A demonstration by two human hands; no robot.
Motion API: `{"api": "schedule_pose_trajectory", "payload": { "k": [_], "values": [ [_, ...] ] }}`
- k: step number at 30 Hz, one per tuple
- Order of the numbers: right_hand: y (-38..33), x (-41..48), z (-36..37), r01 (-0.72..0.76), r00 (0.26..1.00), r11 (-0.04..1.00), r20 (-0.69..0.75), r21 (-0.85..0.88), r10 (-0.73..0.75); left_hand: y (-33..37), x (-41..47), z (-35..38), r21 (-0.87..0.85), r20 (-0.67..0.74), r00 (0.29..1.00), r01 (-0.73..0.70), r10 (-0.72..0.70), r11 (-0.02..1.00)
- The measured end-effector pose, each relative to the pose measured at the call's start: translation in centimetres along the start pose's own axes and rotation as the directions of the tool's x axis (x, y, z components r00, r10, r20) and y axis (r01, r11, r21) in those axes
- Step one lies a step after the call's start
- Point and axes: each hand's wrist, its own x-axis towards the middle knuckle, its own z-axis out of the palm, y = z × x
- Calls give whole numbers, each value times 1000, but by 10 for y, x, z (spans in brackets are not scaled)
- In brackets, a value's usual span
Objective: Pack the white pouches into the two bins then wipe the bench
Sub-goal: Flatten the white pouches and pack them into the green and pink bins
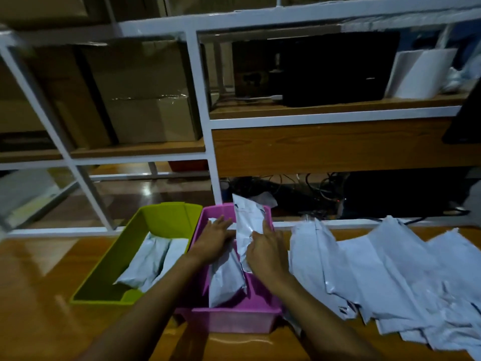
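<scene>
Bench (39, 269) glossy. Loose pouch pile (390, 277), 3 o'clock of pink bin (234, 321): limp slick film, likely light; pinch near edge. Green bin (166, 214), 9 o'clock, holds pouches. Upright pouch (248, 220) in pink bin, right hand (268, 254) gripping its lower part; left hand (216, 241) flat, pressing packed pouches (226, 280).

Bench (46, 259): glossy wood-grain surface. Pink bin (257, 306) and green bin (104, 269): smooth plastic. White pouches (390, 277): crinkled, slightly shiny film.

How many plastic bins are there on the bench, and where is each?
2. The green bin sits leftmost on the bench, with pouches inside. The pink bin sits right of it, where the right hand holds a pouch. No other bin seems hidden.
</scene>
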Motion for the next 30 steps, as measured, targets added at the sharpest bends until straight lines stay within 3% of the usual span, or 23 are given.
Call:
{"api": "schedule_pose_trajectory", "payload": {
  "k": [3, 8, 10, 12, 14, 17, 20, 25, 28, 30],
  "values": [
    [1, 10, 33, -36, 992, 990, 118, -136, 52, 9, 2, 0, 107, 120, 992, -50, 37, 993],
    [2, 16, 55, 134, 932, 911, 363, -389, 18, 5, 13, 29, 132, 315, 949, -45, 1, 990],
    [0, 19, 51, 179, 871, 900, 489, -397, 42, 5, 12, 40, 244, 468, 883, -102, -25, 964],
    [6, 30, 61, 208, 763, 887, 636, -412, 116, 6, 6, 49, 337, 574, 816, -156, -71, 928],
    [15, 41, 78, 247, 675, 855, 714, -457, 186, 6, 2, 58, 322, 573, 811, -93, -116, 942],
    [23, 45, 101, 278, 622, 824, 746, -494, 238, -1, 2, 64, 372, 589, 792, -89, -161, 924],
    [25, 45, 114, 299, 618, 801, 745, -519, 252, -3, 3, 65, 410, 517, 840, -73, -166, 909],
    [20, 46, 116, 333, 634, 785, 741, -522, 224, -6, 1, 65, 438, 507, 844, -79, -173, 896],
    [24, 47, 110, 319, 690, 831, 712, -457, 127, -9, 5, 63, 398, 530, 834, -83, -155, 914],
    [26, 45, 100, 236, 767, 895, 638, -377, 66, -7, 9, 52, 357, 557, 821, -100, -126, 929]
  ]
}}
